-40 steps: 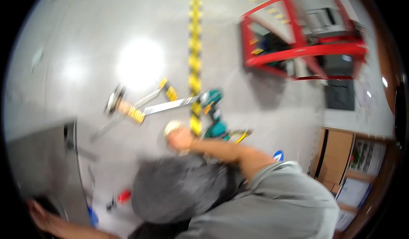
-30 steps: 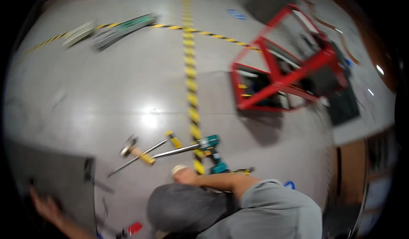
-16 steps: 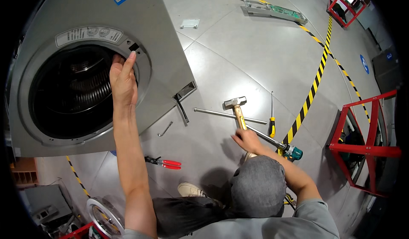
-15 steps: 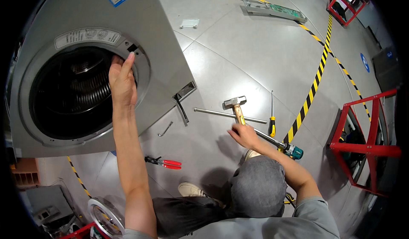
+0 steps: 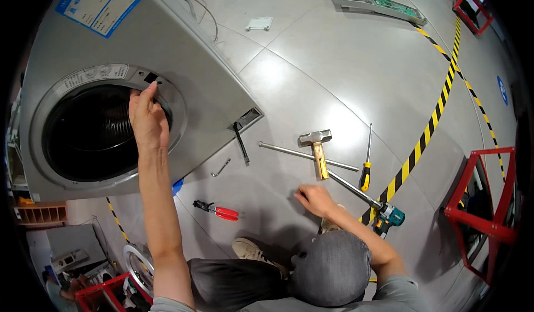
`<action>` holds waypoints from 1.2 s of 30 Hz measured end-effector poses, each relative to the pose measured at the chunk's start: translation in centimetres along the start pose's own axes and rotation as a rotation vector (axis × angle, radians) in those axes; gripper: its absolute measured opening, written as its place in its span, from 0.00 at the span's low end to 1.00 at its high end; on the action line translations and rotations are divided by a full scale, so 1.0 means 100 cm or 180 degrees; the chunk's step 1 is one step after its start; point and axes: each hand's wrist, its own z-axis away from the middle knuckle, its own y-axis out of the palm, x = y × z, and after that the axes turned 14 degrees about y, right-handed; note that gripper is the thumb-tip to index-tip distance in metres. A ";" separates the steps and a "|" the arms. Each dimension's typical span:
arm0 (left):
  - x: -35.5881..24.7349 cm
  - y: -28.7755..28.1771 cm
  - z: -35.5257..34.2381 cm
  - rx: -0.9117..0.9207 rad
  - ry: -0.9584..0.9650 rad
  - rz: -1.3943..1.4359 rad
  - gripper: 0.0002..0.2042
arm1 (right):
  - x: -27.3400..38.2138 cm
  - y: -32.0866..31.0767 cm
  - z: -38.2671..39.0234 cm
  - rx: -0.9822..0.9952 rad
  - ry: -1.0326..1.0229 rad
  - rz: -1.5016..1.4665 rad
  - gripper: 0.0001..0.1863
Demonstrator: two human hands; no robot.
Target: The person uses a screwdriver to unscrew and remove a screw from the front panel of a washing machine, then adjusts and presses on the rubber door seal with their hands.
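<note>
A grey front-load washer [image 5: 206, 100] stands at left with a doorless round opening. My left hand [image 5: 149, 120] grips the opening rim [image 5: 177, 123] at its upper right, fingers curled inside. My right hand [image 5: 314, 199] hovers over the floor with fingers apart, holding nothing, just below a hammer [image 5: 320, 159]. Around it are a long steel bar [image 5: 283, 149], a yellow-black screwdriver [image 5: 365, 176], a teal power tool [image 5: 391, 216] with a long shaft, a small wrench [image 5: 219, 168] and red-handled pliers [image 5: 222, 212].
A red frame cart [image 5: 461, 217] is at right, another [image 5: 464, 9] behind. Green-board panels [image 5: 384, 9] lie at back. Floor tape [image 5: 423, 139] runs diagonally. At lower left are a door ring [image 5: 130, 262], a red rack [image 5: 89, 295] and part of another person [image 5: 64, 292].
My view has swung round toward the washer since the early blurred frames. Over the last half second my right hand has moved down and left from the hammer's handle; my left stays at the rim.
</note>
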 end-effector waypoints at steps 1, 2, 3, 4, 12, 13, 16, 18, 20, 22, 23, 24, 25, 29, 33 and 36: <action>0.000 0.001 -0.001 -0.0099 0.0008 0.0048 0.15 | -0.010 0.004 0.012 0.0100 0.0159 0.0008 0.12; 0.002 0.002 -0.002 -0.0198 0.0017 0.0121 0.14 | -0.024 0.008 0.026 0.0089 0.0198 0.0133 0.12; 0.002 -0.001 -0.005 -0.0280 0.0111 0.0152 0.09 | -0.035 0.016 0.036 0.0081 0.0201 0.0239 0.12; 0.002 -0.004 -0.007 -0.0357 0.0108 0.0162 0.08 | -0.046 0.025 0.047 -0.0095 0.0134 0.0304 0.10; -0.001 0.006 -0.001 -0.0631 -0.0045 0.0298 0.06 | -0.099 0.060 0.067 -0.1030 -0.0564 0.0681 0.08; -0.004 0.009 -0.001 -0.0710 -0.0030 0.0265 0.06 | -0.098 0.060 0.067 -0.1004 -0.0554 0.0656 0.08; -0.014 0.016 0.000 -0.0440 -0.0040 0.0341 0.05 | -0.098 0.056 0.065 -0.0936 -0.0576 0.0591 0.08; -0.014 0.041 0.007 -0.1218 0.0083 -0.0072 0.09 | -0.101 0.059 0.066 -0.0935 -0.0636 0.0548 0.08; -0.009 0.012 0.004 -0.0774 -0.0001 0.0279 0.09 | -0.111 0.065 0.060 -0.0761 -0.0438 0.0721 0.08; -0.005 -0.027 -0.003 0.0090 -0.0197 0.0669 0.10 | -0.102 0.066 0.066 -0.0576 -0.0310 0.0667 0.08; -0.003 0.005 -0.002 -0.0742 -0.0205 0.0313 0.12 | -0.094 0.048 0.062 -0.0615 -0.0395 0.0582 0.07; -0.006 0.002 -0.003 -0.0381 -0.0165 0.0533 0.11 | -0.095 0.047 0.060 -0.0600 -0.0395 0.0617 0.07; -0.008 -0.003 -0.004 -0.0251 -0.0111 0.0544 0.09 | -0.085 0.041 0.059 -0.0575 -0.0416 0.0831 0.07; -0.010 -0.014 -0.007 -0.0031 -0.0109 0.0610 0.05 | -0.074 0.039 0.061 -0.0283 -0.0366 0.1091 0.08; -0.004 -0.014 -0.010 -0.0154 -0.0106 0.0645 0.05 | -0.088 0.047 0.058 -0.0143 -0.0313 0.1148 0.08; 0.007 -0.067 -0.024 0.0617 -0.0250 0.1206 0.06 | -0.090 0.054 0.053 -0.0331 -0.0572 0.1117 0.10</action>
